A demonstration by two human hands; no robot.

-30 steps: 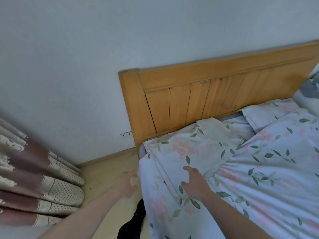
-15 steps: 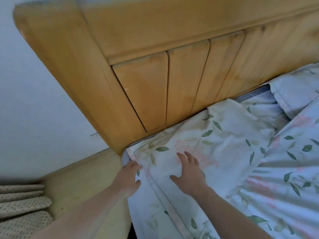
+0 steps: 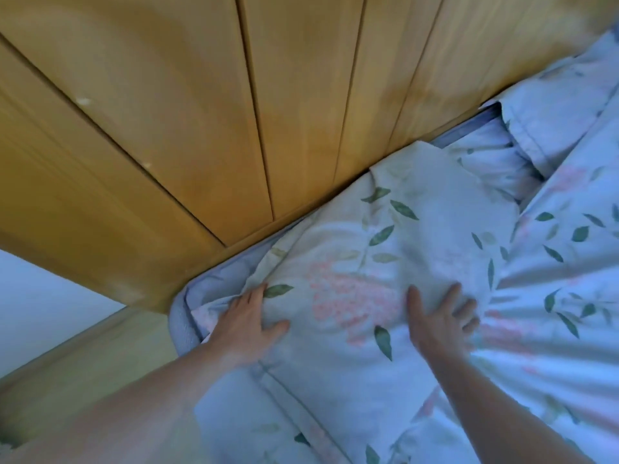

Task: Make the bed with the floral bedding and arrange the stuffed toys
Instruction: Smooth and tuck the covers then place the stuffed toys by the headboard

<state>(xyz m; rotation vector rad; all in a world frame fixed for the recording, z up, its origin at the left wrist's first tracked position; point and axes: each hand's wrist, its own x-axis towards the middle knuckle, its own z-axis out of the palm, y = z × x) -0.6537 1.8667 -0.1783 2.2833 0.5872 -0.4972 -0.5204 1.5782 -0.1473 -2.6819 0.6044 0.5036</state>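
Pressing floral pillow (image 3: 361, 262) | left hand (image 3: 249, 324) flat, fingers straight | right hand (image 3: 438, 321) flat, spread

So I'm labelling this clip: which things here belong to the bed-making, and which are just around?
Job:
floral pillow
floral duvet
second pillow
left hand and right hand, flat on the floral pillow

Just around:
wooden headboard
blue mattress edge
wall

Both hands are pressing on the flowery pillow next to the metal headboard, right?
Not quite. The headboard is wood, not metal; the head view shows its yellow-brown planks. The rest holds: the left hand and right hand both lie flat on the flowery pillow beside it.
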